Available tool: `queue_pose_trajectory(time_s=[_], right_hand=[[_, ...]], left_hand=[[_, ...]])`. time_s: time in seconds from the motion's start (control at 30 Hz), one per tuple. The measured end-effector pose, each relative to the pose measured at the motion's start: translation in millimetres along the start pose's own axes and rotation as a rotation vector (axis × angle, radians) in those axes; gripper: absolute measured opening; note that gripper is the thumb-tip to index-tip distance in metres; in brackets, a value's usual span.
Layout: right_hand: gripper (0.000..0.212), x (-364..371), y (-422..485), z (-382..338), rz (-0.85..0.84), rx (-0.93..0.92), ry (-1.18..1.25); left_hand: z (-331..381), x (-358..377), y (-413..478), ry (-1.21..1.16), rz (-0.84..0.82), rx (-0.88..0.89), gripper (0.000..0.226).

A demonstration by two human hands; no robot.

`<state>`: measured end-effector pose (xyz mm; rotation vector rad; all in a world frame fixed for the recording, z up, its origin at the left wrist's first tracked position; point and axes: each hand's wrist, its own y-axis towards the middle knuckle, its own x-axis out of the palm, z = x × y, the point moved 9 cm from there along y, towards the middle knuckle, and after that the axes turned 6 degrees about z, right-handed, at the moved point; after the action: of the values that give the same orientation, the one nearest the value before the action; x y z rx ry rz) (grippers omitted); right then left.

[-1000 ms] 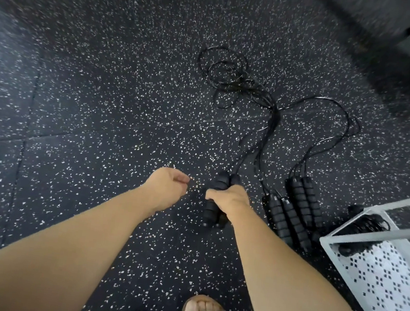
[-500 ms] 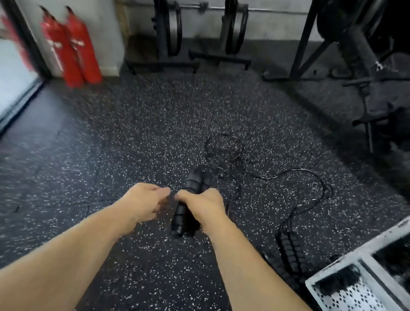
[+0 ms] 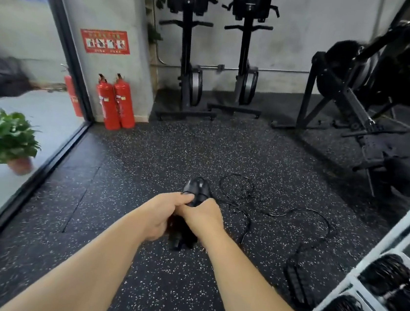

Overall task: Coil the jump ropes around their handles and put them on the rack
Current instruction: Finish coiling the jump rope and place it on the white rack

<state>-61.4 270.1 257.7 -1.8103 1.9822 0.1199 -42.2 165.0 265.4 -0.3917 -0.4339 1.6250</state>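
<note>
Since half a second ago, the left hand (image 3: 164, 212) has closed the small gap and now touches the right hand (image 3: 202, 215). Both curl their fingers round the black handles (image 3: 196, 189), held above the speckled rubber floor (image 3: 146, 164) where the loose rope (image 3: 294, 214) trails. Another jump rope (image 3: 297, 278) lies beside the white rack (image 3: 372, 289), and red fire extinguishers (image 3: 115, 104) stand at the wall.

Red sign (image 3: 105, 41), upper left, on the grey pillar (image 3: 113, 4): I'm seeing a row of pictograms with lettering above and below, too blurred to read.
Fire extinguishers (image 3: 116, 103), left of centre: small pale labels on both, nothing I can make out.
Readable words or numbers: none.
</note>
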Motion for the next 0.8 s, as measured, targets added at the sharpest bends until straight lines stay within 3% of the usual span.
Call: queue_pose_trajectory(time_s=[0.1, 0.43, 0.53, 0.67, 0.73, 0.8], right_hand=[[0.06, -6.8, -12.3, -11.1, 0.051, -0.034, -0.098], [0.063, -20.1, -26.7, -36.2, 0.153, -0.122, -0.234], [0.063, -21.4, -29.0, -43.9, 0.192, -0.168, -0.18], [0.056, -20.8, -38.9, -54.4, 0.214, -0.213, -0.019], [0.053, -18.6, -41.3, -57.8, 0.199, -0.226, 0.019], [0.051, -16.3, -41.1, -61.4, 0.17, -0.251, -0.007]], left_hand=[[10.9, -2.6, -9.9, 0.021, -0.008, 0.084, 0.016], [26.4, -2.6, -27.1, -0.087, 0.002, 0.184, 0.02], [31.2, -3.3, -30.7, -0.146, -0.003, 0.172, 0.023], [32.3, 3.9, -38.5, -0.274, -0.131, 0.008, 0.023], [37.0, 6.1, -40.2, -0.276, -0.189, 0.003, 0.021], [44.7, 3.9, -39.0, -0.249, -0.208, 0.045, 0.034]])
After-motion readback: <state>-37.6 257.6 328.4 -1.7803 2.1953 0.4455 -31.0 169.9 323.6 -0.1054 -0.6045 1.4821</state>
